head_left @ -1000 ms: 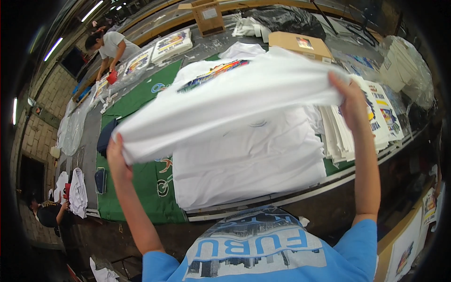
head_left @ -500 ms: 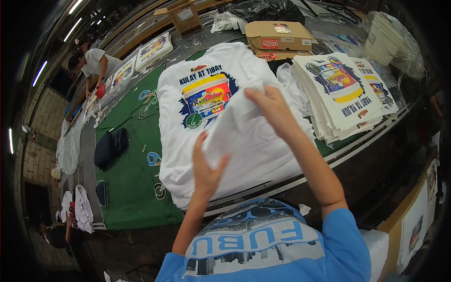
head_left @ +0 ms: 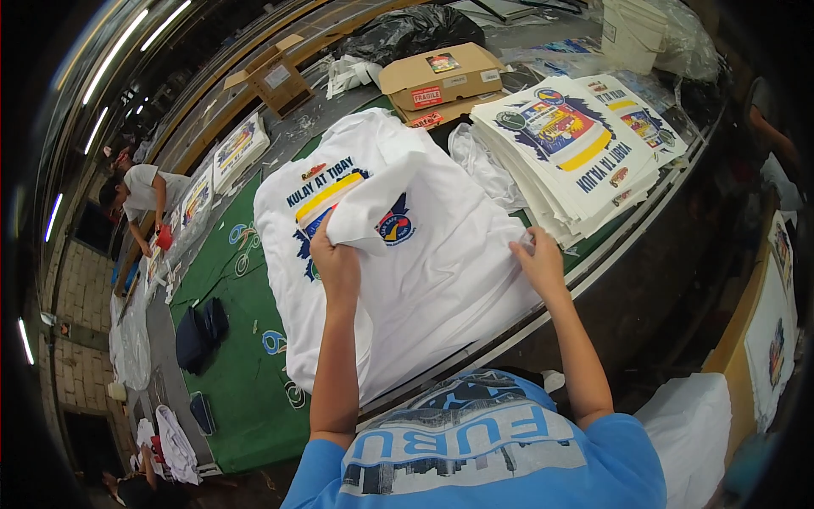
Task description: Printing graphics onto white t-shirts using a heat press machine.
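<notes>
White T-shirts lie in a pile on the table before me, the top one bearing a bright print of a paint bucket in yellow, red and blue. My left hand grips a raised white fold of the top T-shirt, which covers part of the print. At the pile's right edge, my right hand pinches the white cloth between thumb and fingers. Whether one layer or several is in that pinch cannot be seen.
Printed white sheets are stacked to the right. Behind stand a flat cardboard box, a black plastic bag and a white bucket. Dark folded cloth rests on green cloth. Another person works at far left.
My left hand has risen and closed on the fold. My right hand has left the fold near the print and moved to the shirt's right edge. The view has turned slightly.
</notes>
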Tool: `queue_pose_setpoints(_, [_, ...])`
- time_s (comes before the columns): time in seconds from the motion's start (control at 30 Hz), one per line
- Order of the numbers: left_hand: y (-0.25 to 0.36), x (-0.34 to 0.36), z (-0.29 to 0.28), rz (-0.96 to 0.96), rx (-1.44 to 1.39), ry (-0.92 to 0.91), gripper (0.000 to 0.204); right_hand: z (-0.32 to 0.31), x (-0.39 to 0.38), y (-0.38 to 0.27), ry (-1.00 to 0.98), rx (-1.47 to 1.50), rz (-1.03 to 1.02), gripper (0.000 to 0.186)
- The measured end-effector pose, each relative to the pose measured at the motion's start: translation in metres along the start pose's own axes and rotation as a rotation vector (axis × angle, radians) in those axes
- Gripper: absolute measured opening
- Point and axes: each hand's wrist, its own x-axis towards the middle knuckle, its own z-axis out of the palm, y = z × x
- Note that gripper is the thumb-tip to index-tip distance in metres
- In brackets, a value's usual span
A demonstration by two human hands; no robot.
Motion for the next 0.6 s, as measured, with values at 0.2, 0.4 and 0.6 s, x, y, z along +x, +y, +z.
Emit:
queue_pose_setpoints(0.2, [-0.004,0.011,-0.014,-0.114,-0.121,0.023,0.027,-0.03,0.005,-0.028,-0.102,0.105,0.094,0.018])
queue_pose_setpoints(0.4, [-0.001,0.01,-0.012,-0.129,-0.167,0.011,0.028,-0.054,-0.012,0.012,-0.19,0.12,0.225,0.015])
queue_pose_setpoints(0.6, [0.01,0.006,-0.007,-0.134,-0.138,-0.013,0.029,-0.036,-0.008,0.009,0.062,-0.318,-0.104,0.011])
